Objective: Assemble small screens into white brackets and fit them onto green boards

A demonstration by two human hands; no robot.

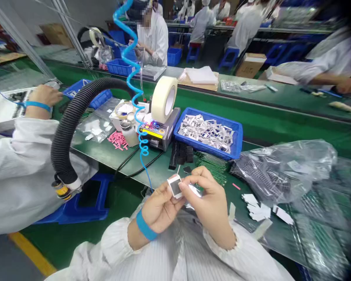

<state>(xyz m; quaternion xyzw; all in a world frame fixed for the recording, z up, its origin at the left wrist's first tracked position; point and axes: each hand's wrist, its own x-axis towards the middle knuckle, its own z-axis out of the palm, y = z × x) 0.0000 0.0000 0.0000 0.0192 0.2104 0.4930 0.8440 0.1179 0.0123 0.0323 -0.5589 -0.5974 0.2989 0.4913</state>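
Note:
My left hand and my right hand meet over the near edge of the green bench. Both pinch a small white square part with a dark middle. The left fingers hold its lower left side, the right fingers press on its right side. A thin white strip sticks up from the part. A blue band circles my left wrist. Something shiny lies just under my right fingers; I cannot make it out.
A blue tray of several white parts stands behind my hands, beside a tape dispenser with a big tape roll. A crinkled plastic bag lies right. A black ribbed hose and a co-worker's sleeve are left.

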